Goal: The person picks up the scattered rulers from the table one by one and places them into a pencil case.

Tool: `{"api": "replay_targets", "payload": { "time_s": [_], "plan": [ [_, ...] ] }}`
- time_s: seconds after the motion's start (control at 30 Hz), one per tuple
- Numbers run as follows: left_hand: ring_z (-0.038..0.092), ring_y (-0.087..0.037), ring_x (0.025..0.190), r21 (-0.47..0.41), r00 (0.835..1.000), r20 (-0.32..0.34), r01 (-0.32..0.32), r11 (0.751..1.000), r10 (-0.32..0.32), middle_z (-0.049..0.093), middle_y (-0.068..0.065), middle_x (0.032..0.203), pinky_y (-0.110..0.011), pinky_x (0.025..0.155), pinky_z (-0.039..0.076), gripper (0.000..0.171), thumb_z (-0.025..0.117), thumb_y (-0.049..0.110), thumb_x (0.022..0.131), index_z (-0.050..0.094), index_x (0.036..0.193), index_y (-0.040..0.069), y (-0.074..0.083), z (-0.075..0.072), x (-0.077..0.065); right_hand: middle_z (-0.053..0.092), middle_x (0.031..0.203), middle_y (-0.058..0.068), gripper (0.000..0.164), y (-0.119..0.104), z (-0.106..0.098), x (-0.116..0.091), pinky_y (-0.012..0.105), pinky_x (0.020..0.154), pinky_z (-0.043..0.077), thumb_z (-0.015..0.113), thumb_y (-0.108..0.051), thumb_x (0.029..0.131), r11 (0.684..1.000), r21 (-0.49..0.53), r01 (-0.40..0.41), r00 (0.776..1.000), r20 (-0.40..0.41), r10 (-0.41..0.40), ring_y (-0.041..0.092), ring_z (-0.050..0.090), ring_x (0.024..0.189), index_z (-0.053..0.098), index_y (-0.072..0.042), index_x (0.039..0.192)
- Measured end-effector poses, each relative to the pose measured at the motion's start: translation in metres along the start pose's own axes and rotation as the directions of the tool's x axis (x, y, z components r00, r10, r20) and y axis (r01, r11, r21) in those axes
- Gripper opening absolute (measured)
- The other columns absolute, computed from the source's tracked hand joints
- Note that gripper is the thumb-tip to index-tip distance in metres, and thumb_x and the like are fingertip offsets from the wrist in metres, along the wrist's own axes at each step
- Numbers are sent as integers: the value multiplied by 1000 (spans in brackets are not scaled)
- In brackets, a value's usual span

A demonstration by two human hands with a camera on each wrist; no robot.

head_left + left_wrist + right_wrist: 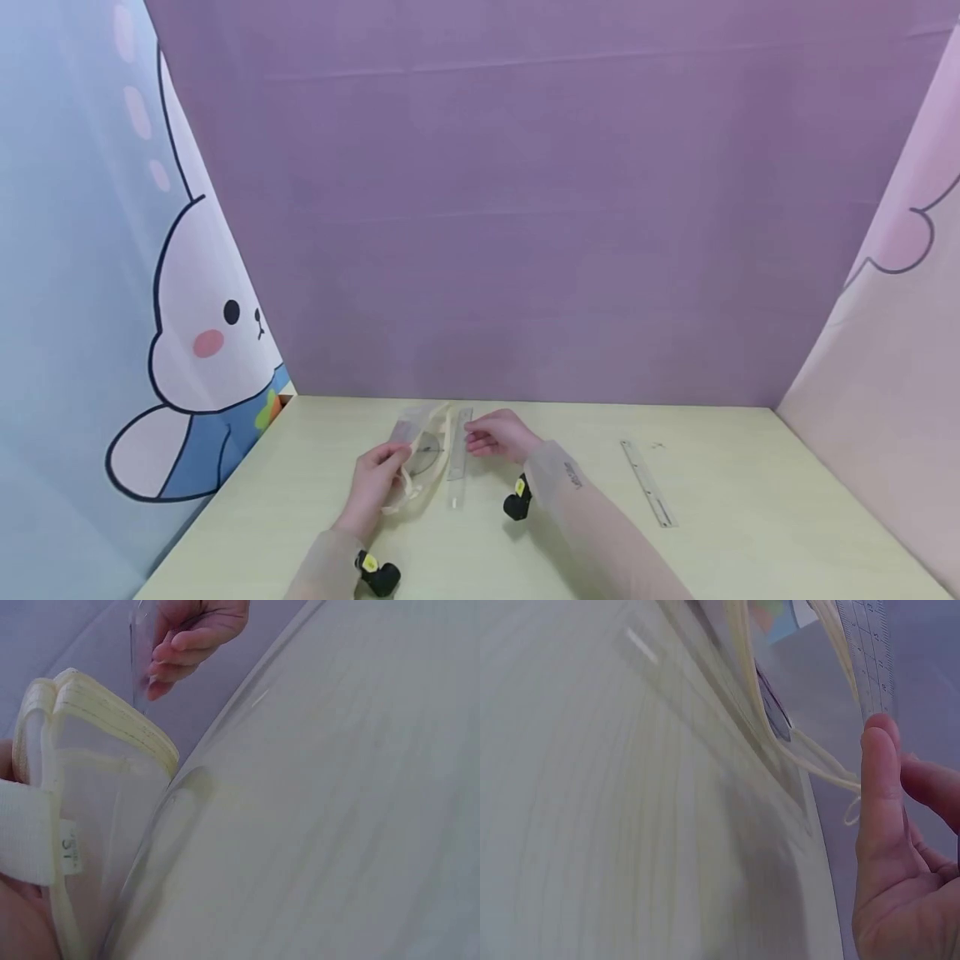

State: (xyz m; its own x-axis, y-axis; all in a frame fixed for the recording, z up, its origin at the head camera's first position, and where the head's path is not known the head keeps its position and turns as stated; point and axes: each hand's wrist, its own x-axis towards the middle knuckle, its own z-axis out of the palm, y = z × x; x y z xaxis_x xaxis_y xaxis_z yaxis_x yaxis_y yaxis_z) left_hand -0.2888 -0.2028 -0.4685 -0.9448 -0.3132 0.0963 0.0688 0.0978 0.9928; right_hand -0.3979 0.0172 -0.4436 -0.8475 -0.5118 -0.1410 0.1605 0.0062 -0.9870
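My left hand (372, 483) holds a see-through mesh pouch (105, 802) with cream zipper edging, its mouth parted toward the right. A clear round-edged piece, like a protractor (425, 452), shows within the pouch. Between thumb and fingers, my right hand (504, 435) pinches a clear ruler (870, 656) with dark scale marks. It stands tilted up just right of the pouch's mouth. In the right wrist view, the pouch's cream edge (754, 682) hangs close beside this ruler.
Another clear ruler (648, 483) lies on the pale wooden table (750, 500) to the right, with tiny dark marks (657, 445) by its far end. A purple backdrop (525, 208) stands behind the table, and printed curtains (210, 292) flank it.
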Motion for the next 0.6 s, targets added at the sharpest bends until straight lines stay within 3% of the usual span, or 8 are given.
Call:
{"api": "replay_targets", "payload": {
  "time_s": [0.2,0.6],
  "plan": [
    [52,-14,62,-11,1000,23,7,1000,-7,61,-10,81,-27,57,47,24,65,11,92,66,106,-9,-1,0,2,66,74,9,29,-1,12,7,27,63,56,62,-5,92,1000,-6,-9,1000,2,9,14,65,62,60,17,111],
    [51,-10,60,-7,999,-9,-36,999,36,63,-14,85,-23,55,46,24,68,18,90,69,101,-3,-6,2,3,67,72,12,20,2,33,18,31,62,56,64,-3,90,998,-67,-10,999,-45,7,16,66,60,65,13,101]
  ]
}}
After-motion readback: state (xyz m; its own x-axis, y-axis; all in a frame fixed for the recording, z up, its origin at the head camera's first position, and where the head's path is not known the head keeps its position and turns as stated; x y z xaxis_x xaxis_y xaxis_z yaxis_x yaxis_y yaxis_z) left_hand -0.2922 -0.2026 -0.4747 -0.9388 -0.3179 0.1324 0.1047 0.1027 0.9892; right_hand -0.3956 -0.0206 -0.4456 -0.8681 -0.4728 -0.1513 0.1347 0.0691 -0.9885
